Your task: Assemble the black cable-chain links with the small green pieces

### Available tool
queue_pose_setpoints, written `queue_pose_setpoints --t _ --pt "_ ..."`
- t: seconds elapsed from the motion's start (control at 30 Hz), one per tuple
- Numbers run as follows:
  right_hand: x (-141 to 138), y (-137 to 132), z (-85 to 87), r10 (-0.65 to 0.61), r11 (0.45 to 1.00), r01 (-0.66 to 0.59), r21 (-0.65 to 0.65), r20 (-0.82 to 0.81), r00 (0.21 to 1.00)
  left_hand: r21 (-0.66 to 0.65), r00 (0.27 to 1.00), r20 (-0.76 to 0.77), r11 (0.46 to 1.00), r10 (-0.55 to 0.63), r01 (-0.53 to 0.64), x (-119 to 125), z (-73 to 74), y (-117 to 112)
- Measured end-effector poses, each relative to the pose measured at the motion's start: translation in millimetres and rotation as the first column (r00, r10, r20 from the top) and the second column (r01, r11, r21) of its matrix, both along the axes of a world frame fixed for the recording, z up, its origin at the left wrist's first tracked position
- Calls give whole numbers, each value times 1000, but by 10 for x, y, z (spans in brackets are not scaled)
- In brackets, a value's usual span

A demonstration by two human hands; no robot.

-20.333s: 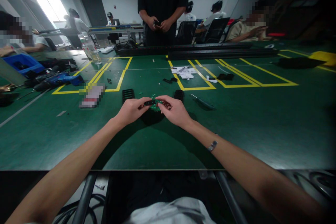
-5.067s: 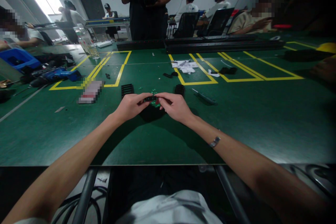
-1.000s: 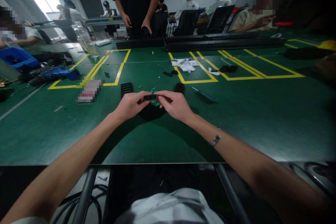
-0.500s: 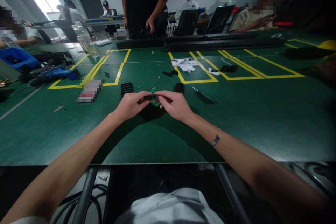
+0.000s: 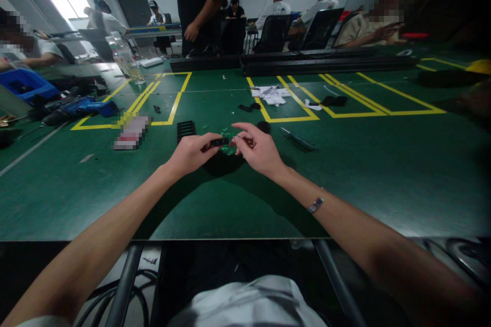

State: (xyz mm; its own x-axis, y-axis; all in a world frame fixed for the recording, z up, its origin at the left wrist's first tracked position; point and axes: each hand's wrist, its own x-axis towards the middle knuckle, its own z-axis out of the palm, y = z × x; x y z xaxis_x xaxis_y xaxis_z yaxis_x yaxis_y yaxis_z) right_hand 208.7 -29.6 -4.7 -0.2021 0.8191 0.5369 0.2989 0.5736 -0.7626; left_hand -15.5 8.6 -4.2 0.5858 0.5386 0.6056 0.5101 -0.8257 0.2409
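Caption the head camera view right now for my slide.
Left hand holding a small black part, right hand close by, near small green pieces.

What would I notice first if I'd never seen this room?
Probably the left hand mid-picture, pinching a small black piece above the green table, with the right hand beside it near shiny green bits. Farther back, bright yellow lines mark rectangles on the table.

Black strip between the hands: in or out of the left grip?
In: the left hand pinches the black strip by one end between thumb and fingers; its other end sticks out toward the right hand.
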Motion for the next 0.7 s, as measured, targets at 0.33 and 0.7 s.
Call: queue_pose_setpoints --t 0.33,0.7 --pt "-3 -2 33 -28 1000 28 3 -96 995 2 1000 7 1000 4 -4 6 12 -6" --pt "-12 -19 55 -25 1000 26 3 -111 994 2 1000 7 1000 -1 0 5 19 -11"
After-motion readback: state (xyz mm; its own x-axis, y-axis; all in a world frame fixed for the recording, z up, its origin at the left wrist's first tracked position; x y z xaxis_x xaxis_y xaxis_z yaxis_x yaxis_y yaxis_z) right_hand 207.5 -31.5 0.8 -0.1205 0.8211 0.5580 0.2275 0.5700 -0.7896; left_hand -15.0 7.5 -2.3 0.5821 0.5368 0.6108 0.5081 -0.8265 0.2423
